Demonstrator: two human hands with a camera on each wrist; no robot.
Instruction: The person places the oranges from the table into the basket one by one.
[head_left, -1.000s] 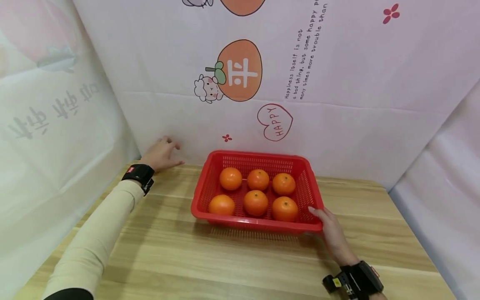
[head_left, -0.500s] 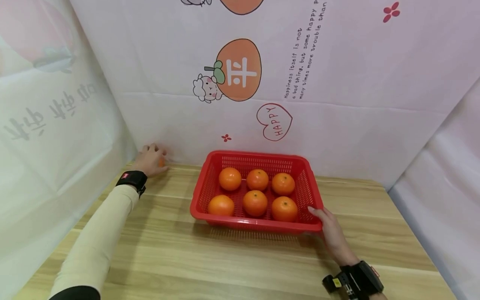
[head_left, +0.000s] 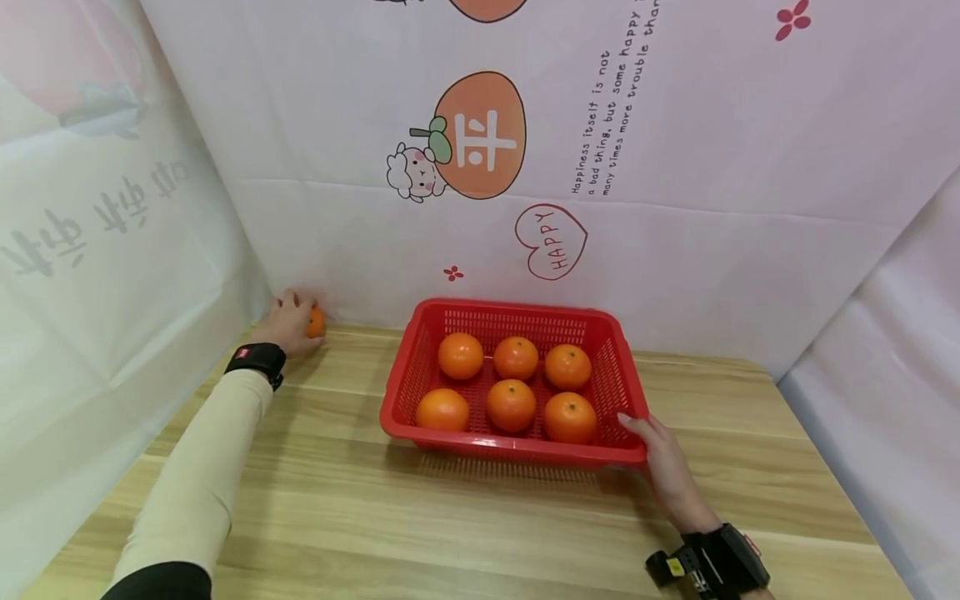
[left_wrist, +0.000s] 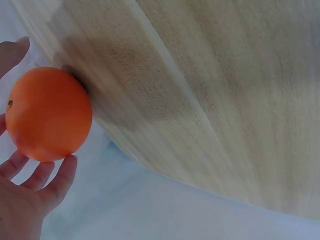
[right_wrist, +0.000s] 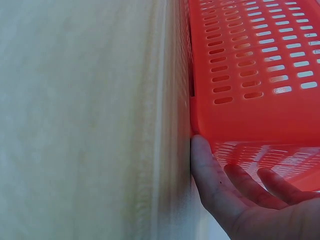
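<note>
In the head view, my left hand [head_left: 287, 325] is at the back left corner of the table, beside a single orange [head_left: 317, 322]. The left wrist view shows the fingertips [left_wrist: 69, 162] touching one side of this orange, while the thumb stands apart on the other side. My right hand [head_left: 670, 471] grips the front right corner of a red plastic basket [head_left: 517, 451], thumb over the rim and fingers underneath. From the right wrist, the fingers [right_wrist: 215, 182] show against the basket's slotted underside. Several oranges [head_left: 512, 406] sit inside it in two rows.
The wooden table [head_left: 360, 533] ends at a white printed sheet [head_left: 322, 233] at the back. More white sheeting hangs on the left [head_left: 127, 292] and right [head_left: 892, 358] sides.
My left hand has moved left and slightly down, and the single orange has come into view at its right. The right hand and the basket have stayed in place.
</note>
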